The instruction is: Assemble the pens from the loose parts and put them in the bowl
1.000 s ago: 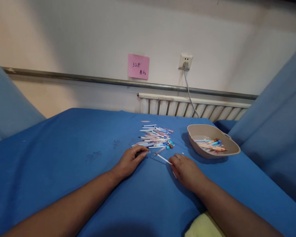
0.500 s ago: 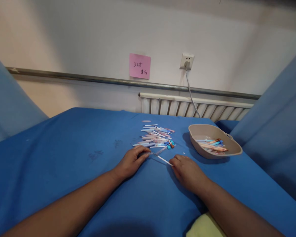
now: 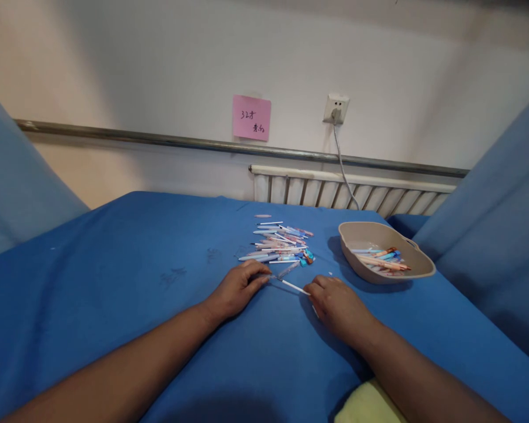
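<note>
My left hand (image 3: 240, 289) is closed in a pinch on a small clear pen part (image 3: 274, 276), whose far side is hidden by the fingers. A thin white pen refill (image 3: 293, 286) runs from that part to my right hand (image 3: 338, 306), which grips its other end between thumb and fingertips. The refill's dark tip meets the clear part. Just beyond the hands lies a pile of pen parts (image 3: 268, 257): pale barrels, white refills and small blue and brown pieces. One clear pen tube (image 3: 288, 269) lies at the near edge of the pile, close to the refill.
At the right stands a beige basket (image 3: 357, 230) with several pens (image 3: 381, 261) in it. A blue cloth (image 3: 114, 282) covers the table. Below my right forearm lies a yellow-green cloth (image 3: 370, 405). Behind are a radiator (image 3: 304, 188), a metal rail (image 3: 180, 141) and a plugged-in cord (image 3: 341, 158).
My hands and the refill stay nearly in place. A white end now shows below my right hand's fingers; the whole view has shifted slightly.
</note>
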`<state>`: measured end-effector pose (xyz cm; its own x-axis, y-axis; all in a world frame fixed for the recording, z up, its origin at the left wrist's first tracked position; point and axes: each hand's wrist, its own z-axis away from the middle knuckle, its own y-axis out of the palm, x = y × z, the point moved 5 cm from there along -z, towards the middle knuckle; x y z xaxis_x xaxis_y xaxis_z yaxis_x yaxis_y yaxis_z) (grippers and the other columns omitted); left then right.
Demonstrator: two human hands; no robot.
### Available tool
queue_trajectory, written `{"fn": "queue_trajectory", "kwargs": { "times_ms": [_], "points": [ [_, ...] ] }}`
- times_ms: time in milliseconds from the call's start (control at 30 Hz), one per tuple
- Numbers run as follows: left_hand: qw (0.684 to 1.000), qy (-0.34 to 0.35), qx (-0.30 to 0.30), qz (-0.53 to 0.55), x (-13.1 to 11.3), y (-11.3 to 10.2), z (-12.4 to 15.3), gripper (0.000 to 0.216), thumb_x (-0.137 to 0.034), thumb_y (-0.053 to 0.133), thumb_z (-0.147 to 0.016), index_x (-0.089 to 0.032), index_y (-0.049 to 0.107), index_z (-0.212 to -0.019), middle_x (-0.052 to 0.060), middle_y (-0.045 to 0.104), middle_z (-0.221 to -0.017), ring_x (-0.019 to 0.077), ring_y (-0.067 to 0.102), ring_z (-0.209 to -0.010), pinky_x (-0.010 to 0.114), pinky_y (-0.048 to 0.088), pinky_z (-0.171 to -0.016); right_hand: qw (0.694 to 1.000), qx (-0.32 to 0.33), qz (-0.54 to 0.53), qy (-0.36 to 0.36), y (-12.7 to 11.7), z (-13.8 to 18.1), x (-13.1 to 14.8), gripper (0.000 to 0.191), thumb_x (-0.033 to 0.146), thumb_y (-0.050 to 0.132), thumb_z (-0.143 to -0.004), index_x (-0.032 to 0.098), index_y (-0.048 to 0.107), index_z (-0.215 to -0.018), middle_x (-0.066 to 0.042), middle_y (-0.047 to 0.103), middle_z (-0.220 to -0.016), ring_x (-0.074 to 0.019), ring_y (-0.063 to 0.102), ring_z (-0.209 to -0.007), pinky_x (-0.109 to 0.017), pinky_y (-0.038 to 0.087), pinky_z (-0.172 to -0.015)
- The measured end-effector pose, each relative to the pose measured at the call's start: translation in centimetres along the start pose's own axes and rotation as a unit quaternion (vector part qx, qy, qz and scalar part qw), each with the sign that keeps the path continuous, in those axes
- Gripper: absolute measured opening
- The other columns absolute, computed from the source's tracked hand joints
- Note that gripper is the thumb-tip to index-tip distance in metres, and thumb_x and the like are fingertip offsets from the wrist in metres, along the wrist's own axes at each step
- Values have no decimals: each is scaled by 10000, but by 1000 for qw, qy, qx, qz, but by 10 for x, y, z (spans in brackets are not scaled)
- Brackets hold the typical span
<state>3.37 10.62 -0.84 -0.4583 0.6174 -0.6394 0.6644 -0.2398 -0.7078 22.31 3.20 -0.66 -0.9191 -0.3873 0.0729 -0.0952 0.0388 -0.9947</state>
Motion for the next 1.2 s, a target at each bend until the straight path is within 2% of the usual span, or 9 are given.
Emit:
{"fn": "queue_trajectory", "kwargs": {
  "times_ms": [167,300,400,533,700,833,1000,1100,1200],
  "points": [
    [999,31,8,-9,-6,-1,2,184,-275,484,-903,-217,648,-966,29,641,-937,177,575,-915,286,443,-850,1000,-15,8,-13,-4,1,-2,237,176,434,-922,227,630,-1047,-68,618,-922,-205,545,-879,-326,345,-794],
    [999,39,29,-11,-12,1,3,194,-274,472,-910,-211,642,-977,38,639,-964,181,574,-939,287,439,-866,995,-70,-62,-26,-6,3,-5,234,189,415,-936,208,615,-1056,-69,628,-942,-196,554,-907,-320,368,-816],
    [998,29,60,0,-17,7,5,200,-285,474,-910,-206,641,-985,44,652,-965,185,588,-924,287,443,-851,978,-124,-165,-23,-4,3,-8,177,200,452,-920,189,602,-1013,-60,639,-931,-173,575,-883,-293,406,-808],
    [994,-5,98,43,-26,18,9,226,-312,461,-912,-215,649,-992,35,683,-945,188,608,-885,282,460,-816,945,-174,-277,-6,-3,2,-10,98,201,515,-878,199,606,-915,-27,643,-836,-144,593,-768,-250,443,-709],
    [988,-23,123,93,-37,23,12,245,-292,445,-914,-226,657,-1018,25,690,-988,182,608,-915,267,463,-830,917,-181,-351,46,-1,-1,-12,51,221,575,-827,205,624,-826,8,635,-709,-131,585,-652,-236,442,-622],
    [985,-23,134,103,-41,24,13,267,-289,416,-923,-235,656,-1027,14,690,-939,173,612,-879,258,465,-819,914,-168,-365,51,0,-3,-9,60,237,573,-820,209,625,-812,10,643,-710,-127,583,-644,-233,448,-620],
    [987,-22,134,91,-42,24,15,269,-323,440,-906,-227,663,-1023,24,688,-981,186,606,-914,253,457,-812,913,-163,-371,44,3,-2,-5,57,223,577,-822,205,631,-820,12,653,-724,-119,595,-665,-220,452,-635],
    [987,-43,127,88,-39,25,14,243,-311,470,-873,-190,677,-910,12,681,-847,170,598,-789,230,458,-722,912,-166,-373,23,3,-2,-4,97,246,552,-849,205,638,-868,-2,671,-772,-128,614,-708,-225,464,-661],
    [988,-76,85,100,-31,22,11,237,-325,490,-838,-167,658,-784,-6,635,-723,154,560,-688,222,446,-646,920,-201,-334,33,1,-6,-12,186,252,469,-901,206,636,-970,-43,686,-912,-159,625,-849,-269,470,-770]
  ]
}}
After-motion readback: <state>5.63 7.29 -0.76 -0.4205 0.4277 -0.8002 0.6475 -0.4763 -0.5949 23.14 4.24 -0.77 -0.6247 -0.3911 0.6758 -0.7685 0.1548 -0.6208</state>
